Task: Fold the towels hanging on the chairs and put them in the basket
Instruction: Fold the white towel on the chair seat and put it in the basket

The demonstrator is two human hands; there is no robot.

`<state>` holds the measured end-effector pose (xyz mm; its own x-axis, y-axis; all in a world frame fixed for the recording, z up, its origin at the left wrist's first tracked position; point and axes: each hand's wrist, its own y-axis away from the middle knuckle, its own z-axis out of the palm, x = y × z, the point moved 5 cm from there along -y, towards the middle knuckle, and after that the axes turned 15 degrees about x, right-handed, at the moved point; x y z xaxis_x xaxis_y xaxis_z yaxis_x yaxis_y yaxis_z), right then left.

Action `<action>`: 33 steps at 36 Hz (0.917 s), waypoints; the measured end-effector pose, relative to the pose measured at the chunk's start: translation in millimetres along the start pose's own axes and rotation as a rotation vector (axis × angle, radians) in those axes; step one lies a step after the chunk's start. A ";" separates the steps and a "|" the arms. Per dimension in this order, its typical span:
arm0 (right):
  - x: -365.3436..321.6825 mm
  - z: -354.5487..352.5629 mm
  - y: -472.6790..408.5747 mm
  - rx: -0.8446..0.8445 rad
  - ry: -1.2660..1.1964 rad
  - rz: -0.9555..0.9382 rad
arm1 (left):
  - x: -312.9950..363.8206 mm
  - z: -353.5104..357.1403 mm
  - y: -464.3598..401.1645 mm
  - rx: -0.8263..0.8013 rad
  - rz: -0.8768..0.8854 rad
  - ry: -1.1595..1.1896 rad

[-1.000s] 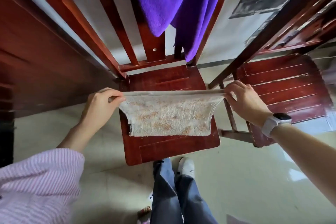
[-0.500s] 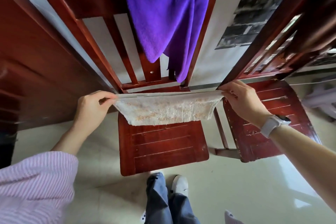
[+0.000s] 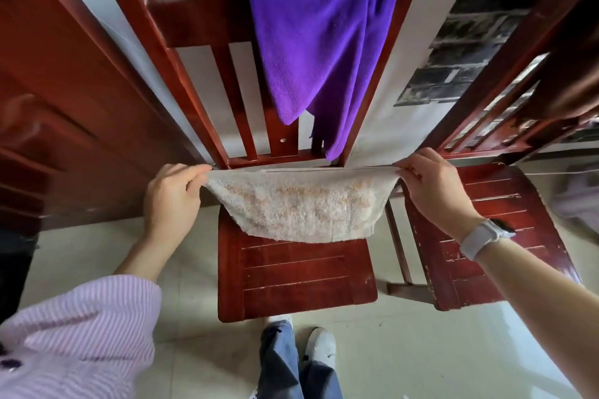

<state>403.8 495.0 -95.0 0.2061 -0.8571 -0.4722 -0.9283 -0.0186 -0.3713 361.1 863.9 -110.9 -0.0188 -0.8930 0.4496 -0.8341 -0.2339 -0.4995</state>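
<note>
- My left hand (image 3: 171, 196) has its grip closed on the left top corner of the beige towel (image 3: 301, 204); the fingers are curled and pinch the edge.
- My right hand (image 3: 432, 186) does the same on the right top corner, thumb and fingers pinching the cloth. A white watch (image 3: 483, 236) is on this wrist.
- Between the two hands the top edge of the beige towel is pulled tight and straight. The rest of it hangs down in a curve, above the seat of the middle chair (image 3: 291, 282). I cannot tell if its lower edge touches the seat.
- A purple towel (image 3: 317, 42) hangs over the backrest of the same chair, on its right part.
- A second chair (image 3: 486, 243) stands just beside it on the right.
- On the left I see a dark red wooden door (image 3: 58, 126).
- Below are my striped sleeve (image 3: 81, 334), my jeans (image 3: 285, 363) and a white shoe (image 3: 321, 347) on the pale tile floor (image 3: 405, 343).
</note>
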 end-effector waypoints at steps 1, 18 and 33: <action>-1.5 3.1 -2.0 -0.017 -0.010 0.003 | -0.8 1.5 -1.1 0.004 0.003 -0.015; 8.0 27.1 -19.6 0.031 -0.037 0.026 | -5.7 16.2 -10.9 -0.123 0.034 0.060; -12.5 22.6 -27.9 0.174 -0.223 0.073 | -12.9 -1.5 -18.2 0.101 -0.121 0.217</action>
<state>434.1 517.9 -96.8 0.2211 -0.7185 -0.6595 -0.8800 0.1445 -0.4525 375.7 880.2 -106.6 -0.0493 -0.7559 0.6528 -0.7783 -0.3805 -0.4994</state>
